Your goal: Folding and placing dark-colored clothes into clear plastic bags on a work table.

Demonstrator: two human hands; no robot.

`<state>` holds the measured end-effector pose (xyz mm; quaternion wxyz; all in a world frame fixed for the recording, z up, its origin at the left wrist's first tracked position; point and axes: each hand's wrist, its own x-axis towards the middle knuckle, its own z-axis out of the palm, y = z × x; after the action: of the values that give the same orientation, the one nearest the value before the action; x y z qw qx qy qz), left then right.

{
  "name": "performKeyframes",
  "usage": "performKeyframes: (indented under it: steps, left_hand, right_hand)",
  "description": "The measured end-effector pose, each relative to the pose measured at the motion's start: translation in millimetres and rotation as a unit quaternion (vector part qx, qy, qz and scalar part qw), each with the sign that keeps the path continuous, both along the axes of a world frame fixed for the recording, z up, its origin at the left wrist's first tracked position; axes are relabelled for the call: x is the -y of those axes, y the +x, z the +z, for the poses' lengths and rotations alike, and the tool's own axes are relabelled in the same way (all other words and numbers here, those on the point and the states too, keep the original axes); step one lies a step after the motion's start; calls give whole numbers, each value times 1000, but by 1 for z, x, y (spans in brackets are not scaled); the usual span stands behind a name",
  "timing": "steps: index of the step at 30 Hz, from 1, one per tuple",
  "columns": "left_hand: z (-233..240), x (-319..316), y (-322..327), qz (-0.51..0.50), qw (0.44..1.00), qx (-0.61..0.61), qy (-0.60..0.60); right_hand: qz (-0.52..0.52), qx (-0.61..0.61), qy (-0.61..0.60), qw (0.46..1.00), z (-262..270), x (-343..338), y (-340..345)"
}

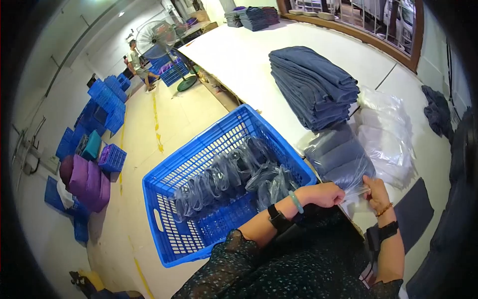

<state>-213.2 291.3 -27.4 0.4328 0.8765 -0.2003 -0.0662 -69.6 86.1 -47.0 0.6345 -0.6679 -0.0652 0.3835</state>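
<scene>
Both my hands pinch the near end of a clear plastic bag (340, 151) that lies on the white table with folded dark blue fabric inside. My left hand (325, 195) grips the bag's left corner. At its right corner, my right hand (376, 191) holds the film between thumb and fingers. Beyond the bag rises a tall stack of folded dark blue garments (312, 84). To the right lies a pile of clear plastic bags (386, 138) with white contents or backing; which of these, I cannot tell. A flat dark cloth piece (412, 213) is beside my right forearm.
A blue plastic crate (153, 183) on my left holds several bagged dark items (220, 170). Dark cloth (463, 194) hangs or lies along the right edge. A pedestal fan (156, 39), a person (136, 61) and stacked blue crates (108, 97) are farther off.
</scene>
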Motion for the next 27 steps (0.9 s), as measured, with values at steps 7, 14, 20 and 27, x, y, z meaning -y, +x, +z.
performKeyframes:
  steps: [7, 14, 20, 27]
  left_hand:
    - [98, 3, -36, 134, 963, 38, 231]
    - [143, 0, -68, 268, 873, 279, 297]
    - [149, -37, -94, 357, 852, 238, 300]
    - [138, -129, -149, 439, 846, -75, 292]
  right_hand:
    - [-41, 223, -37, 973, 42, -12, -59]
    - [14, 382, 78, 921, 124, -53, -123]
    - [226, 474, 181, 832, 174, -107, -138]
    - [208, 515, 69, 829, 103, -112, -102]
